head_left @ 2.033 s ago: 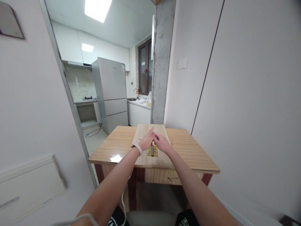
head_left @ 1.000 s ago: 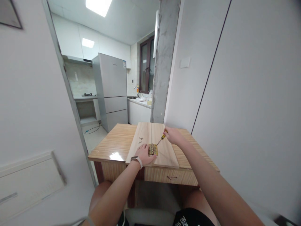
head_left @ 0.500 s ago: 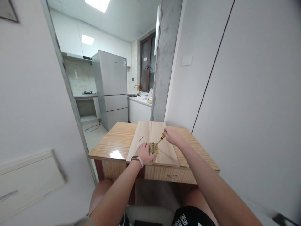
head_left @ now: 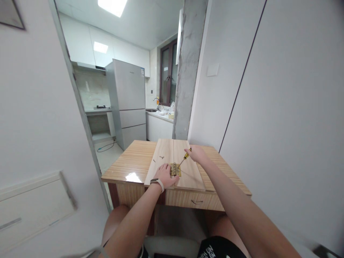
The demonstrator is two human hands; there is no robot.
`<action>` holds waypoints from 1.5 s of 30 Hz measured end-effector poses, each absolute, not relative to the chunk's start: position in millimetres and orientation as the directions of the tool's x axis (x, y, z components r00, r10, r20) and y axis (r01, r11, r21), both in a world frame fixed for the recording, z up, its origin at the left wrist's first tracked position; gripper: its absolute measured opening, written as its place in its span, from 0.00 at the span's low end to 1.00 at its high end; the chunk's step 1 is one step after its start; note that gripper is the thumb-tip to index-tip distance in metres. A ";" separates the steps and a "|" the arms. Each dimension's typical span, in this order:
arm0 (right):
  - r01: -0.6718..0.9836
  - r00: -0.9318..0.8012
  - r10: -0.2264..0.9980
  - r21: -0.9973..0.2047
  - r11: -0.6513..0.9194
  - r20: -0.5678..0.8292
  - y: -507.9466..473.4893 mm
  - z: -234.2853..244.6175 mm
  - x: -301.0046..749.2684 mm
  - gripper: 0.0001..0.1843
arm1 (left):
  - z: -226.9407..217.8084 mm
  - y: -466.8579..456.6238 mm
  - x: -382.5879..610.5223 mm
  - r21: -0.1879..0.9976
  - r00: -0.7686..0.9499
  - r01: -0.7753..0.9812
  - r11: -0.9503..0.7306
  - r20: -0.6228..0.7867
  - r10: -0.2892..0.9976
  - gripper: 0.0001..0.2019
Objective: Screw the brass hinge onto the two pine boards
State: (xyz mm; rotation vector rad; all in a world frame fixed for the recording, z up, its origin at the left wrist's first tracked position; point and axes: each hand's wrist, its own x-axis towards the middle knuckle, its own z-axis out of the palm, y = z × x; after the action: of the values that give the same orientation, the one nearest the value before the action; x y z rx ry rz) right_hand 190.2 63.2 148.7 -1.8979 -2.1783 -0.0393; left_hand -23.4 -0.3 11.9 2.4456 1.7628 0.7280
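**Q:** What is pictured at the centre?

**A:** A brass hinge (head_left: pixel 175 169) is shown lying open across the seam between two pale boards, the left board (head_left: pixel 162 150) and the right board (head_left: pixel 191 178). Both are laid side by side on a striped wooden desk (head_left: pixel 129 163).

**Q:** How are the hands placed?

**A:** The left hand (head_left: pixel 166 175) is spread flat, palm down, on the left board, with its fingertips touching the hinge's near left edge. A pale wristband (head_left: pixel 157 182) is worn on that wrist. The right hand (head_left: pixel 197 154) is closed around the yellow-and-black handle of a screwdriver (head_left: pixel 184 158). The screwdriver is slanted down to the left, with its tip set at the hinge's right leaf.

**Q:** What has changed in the last two seconds?

**A:** Two seconds ago both hands were held together just above the hinge, and no tool could be made out. By a second ago the screwdriver had been brought to the hinge and the left hand laid flat. That stance has been kept since, with hardly any shift. The hinge is thus pinned on one side and met by the tool on the other.

**Q:** And around it?

**A:** Two loose screws (head_left: pixel 161 157) are seen on the left board, apart from the hinge. Beyond the desk, a grey fridge (head_left: pixel 129 104) and a bare concrete pillar (head_left: pixel 188 71) are in view.
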 end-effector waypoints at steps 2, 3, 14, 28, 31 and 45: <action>0.976 -0.104 0.972 -0.166 0.141 0.213 65.9 148.4 189.6 0.32 | 12.0 -0.6 -23.5 0.299 0.243 0.887 -0.352 0.345 0.907 0.34; 0.974 -0.093 0.973 -0.182 0.133 0.212 67.2 148.1 189.4 0.34 | 12.2 -0.8 -23.6 0.301 0.242 0.888 -0.349 0.341 0.908 0.34; 0.973 -0.102 0.979 -0.189 0.135 0.177 72.7 150.8 184.0 0.28 | 11.2 -0.6 -23.8 0.311 0.238 0.885 -0.347 0.340 0.910 0.36; 0.974 -0.126 0.976 -0.162 0.155 0.179 69.2 153.1 181.9 0.22 | 12.0 -0.8 -23.0 0.309 0.240 0.886 -0.346 0.333 0.912 0.37; 0.977 -0.118 0.974 -0.152 0.149 0.191 69.2 152.5 183.9 0.23 | 12.4 -1.4 -22.9 0.306 0.235 0.889 -0.340 0.333 0.913 0.37; 0.950 -0.238 0.950 -0.157 0.271 0.201 61.3 163.5 174.2 0.15 | 16.7 -3.9 -22.4 0.308 0.230 0.892 -0.331 0.322 0.918 0.37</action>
State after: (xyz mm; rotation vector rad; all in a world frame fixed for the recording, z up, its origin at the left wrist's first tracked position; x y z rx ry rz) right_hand 174.2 61.3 163.5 -1.7554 -2.2874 0.0035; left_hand -22.4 -3.9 16.7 2.4174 1.7810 0.7002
